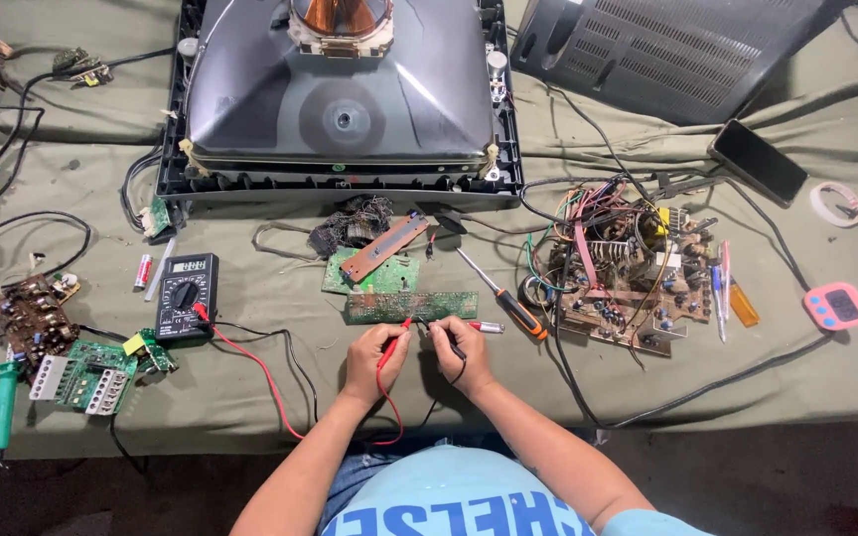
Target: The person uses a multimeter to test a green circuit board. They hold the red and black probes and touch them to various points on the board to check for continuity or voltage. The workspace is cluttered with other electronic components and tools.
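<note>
red probe (396, 337) pinched in left hand (374, 359) fingers

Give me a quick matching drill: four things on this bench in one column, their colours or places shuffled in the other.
1. probe in left hand
2. probe in right hand
3. multimeter
4. phone

a. far right, by the vented back cover
b. black
c. left of the narrow green circuit board
d. red

Pairs: 1-d, 2-b, 3-c, 4-a
</note>
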